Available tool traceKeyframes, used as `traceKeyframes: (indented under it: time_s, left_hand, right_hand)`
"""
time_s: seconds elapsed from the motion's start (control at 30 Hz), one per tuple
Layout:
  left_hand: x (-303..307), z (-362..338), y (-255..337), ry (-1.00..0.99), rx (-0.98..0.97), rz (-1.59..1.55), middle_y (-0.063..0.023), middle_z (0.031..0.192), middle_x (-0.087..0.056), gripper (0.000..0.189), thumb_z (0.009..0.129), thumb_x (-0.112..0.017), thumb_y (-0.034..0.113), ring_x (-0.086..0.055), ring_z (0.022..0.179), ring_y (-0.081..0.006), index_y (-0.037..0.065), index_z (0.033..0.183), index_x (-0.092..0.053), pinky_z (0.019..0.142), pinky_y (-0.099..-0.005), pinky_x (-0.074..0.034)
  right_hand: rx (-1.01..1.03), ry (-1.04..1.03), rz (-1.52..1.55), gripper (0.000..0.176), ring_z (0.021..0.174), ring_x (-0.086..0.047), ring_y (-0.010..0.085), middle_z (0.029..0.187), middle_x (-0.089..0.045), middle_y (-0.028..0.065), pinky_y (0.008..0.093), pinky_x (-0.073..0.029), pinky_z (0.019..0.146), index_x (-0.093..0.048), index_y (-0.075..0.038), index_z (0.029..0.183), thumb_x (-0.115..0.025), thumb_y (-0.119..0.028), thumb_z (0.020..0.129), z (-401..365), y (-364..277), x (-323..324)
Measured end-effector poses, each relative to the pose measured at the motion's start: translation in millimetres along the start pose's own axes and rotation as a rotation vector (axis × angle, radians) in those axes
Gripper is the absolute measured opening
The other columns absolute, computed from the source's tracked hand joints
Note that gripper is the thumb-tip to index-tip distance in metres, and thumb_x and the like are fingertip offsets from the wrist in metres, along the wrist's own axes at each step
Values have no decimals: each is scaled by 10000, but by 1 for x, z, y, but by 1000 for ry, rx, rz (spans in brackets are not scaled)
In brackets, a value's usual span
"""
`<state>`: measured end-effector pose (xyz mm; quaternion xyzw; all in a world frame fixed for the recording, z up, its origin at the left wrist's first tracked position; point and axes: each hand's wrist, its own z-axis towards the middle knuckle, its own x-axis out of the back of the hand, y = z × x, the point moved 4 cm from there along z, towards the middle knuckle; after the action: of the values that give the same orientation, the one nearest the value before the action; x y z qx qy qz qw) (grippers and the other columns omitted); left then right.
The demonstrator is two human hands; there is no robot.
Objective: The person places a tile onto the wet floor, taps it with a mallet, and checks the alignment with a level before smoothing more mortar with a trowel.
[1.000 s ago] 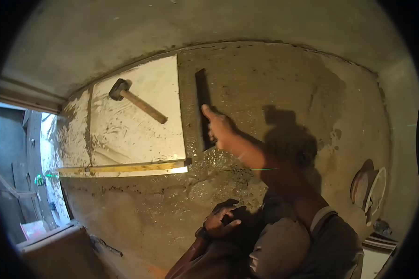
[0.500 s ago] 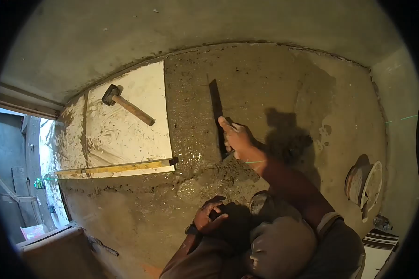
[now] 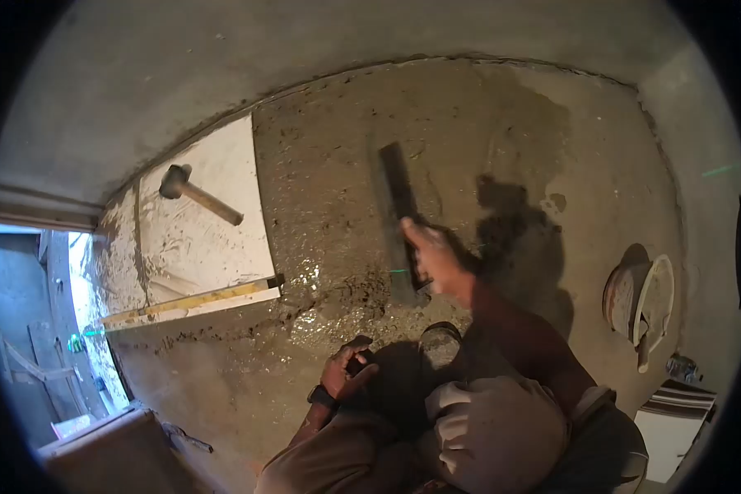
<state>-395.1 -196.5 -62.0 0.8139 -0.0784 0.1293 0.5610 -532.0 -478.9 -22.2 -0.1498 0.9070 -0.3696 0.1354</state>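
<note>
My right hand (image 3: 438, 259) is closed around the handle of a long flat finishing trowel (image 3: 397, 177). The trowel's dark blade lies over the wet mortar (image 3: 329, 165) on the floor and is slightly blurred. My left hand (image 3: 350, 370), with a dark watch on its wrist, hangs near my knee above the floor. Its thumb and loosely curled fingers stand apart, with deep shadow between them, and I see no tool in it.
On the left, a hammer (image 3: 199, 195) lies on a large pale tile (image 3: 214, 239). A yellow level (image 3: 193, 301) runs along the tile's near edge. A white bucket (image 3: 657, 300) stands at the right, close to the wall. Below it is a striped item (image 3: 675, 401).
The trowel in my right hand has shifted a little to the right and tilted. My left hand is slightly higher in the picture. The view has turned slightly, moving the tile and hammer left.
</note>
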Motion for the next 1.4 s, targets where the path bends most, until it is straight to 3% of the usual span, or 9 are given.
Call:
traceKeyframes:
  time_s: [0.23, 0.37, 0.43, 0.57, 0.83, 0.97, 1.03, 1.17, 1.4]
  left_hand:
    - [1, 0, 9, 85, 21, -8, -71, 806, -663, 414, 804, -831, 255, -641, 776, -166, 31, 1112, -668, 755, -316, -521]
    - [0, -2, -1, 134, 33, -2, -70, 817, -668, 426, 813, -826, 257, -643, 781, -164, 19, 1126, -661, 754, -317, -524]
    - [0, -4, -2, 152, 83, -48, -69, 820, -669, 435, 816, -824, 261, -647, 779, -174, 16, 1135, -660, 759, -322, -526]
    - [3, -2, 14, 106, 29, 23, -65, 820, -674, 443, 843, -794, 233, -639, 791, -158, 1, 1185, -634, 775, -331, -520]
    - [2, -2, 8, 47, 21, 31, -69, 858, -650, 476, 798, -823, 248, -632, 801, -182, 46, 1182, -626, 766, -334, -522]
    - [2, 2, 10, 25, 10, 43, -70, 858, -656, 448, 796, -820, 221, -638, 801, -187, 45, 1165, -637, 763, -334, -519]
    - [-2, 4, 12, 8, -28, 0, -64, 865, -664, 437, 798, -815, 201, -642, 808, -175, 45, 1172, -650, 764, -325, -520]
    - [-1, -3, -2, 47, 77, -44, -52, 869, -666, 436, 807, -791, 154, -631, 798, -131, 45, 1203, -648, 755, -294, -519]
    - [3, -6, -2, 133, 153, -158, -11, 846, -660, 399, 804, -793, 113, -601, 731, -69, 39, 1170, -653, 690, -246, -510]
  right_hand:
    - [-13, -352, -209, 702, 572, -518, 132, 746, -593, 66, 320, -406, 482, -638, 43, 1109, -691, -615, 868, -11, 54, -87]
    - [-24, -119, -173, 822, 563, -535, 139, 765, -600, 84, 313, -418, 477, -601, 90, 1224, -679, -643, 860, -8, 50, -56]
    - [61, -133, -112, 731, 437, -391, 81, 576, -432, -32, 286, -302, 386, -569, 37, 1253, -716, -569, 872, 0, 54, -36]
    - [46, 2, -10, 396, 428, -361, 56, 566, -396, -75, 262, -288, 378, -581, -131, 797, -698, -488, 923, -8, 35, 17]
    - [131, 181, 258, 433, 483, -391, 66, 651, -409, -71, 262, -334, 430, -567, -166, 865, -666, -586, 907, -7, 5, 117]
    - [206, 111, 231, 415, 486, -408, 66, 647, -447, -66, 274, -337, 418, -602, -139, 879, -639, -547, 941, 37, 63, 111]
    - [-36, -64, 68, 456, 488, -433, 75, 631, -474, -44, 280, -341, 423, -630, -95, 923, -647, -550, 935, -18, 24, 48]
    - [62, -181, -79, 504, 469, -438, 89, 607, -488, -20, 291, -329, 415, -631, -44, 925, -674, -546, 915, -17, 29, -12]
    - [85, 40, 13, 417, 429, -371, 66, 576, -428, -57, 282, -273, 382, -541, -114, 783, -700, -473, 922, 5, -8, 68]
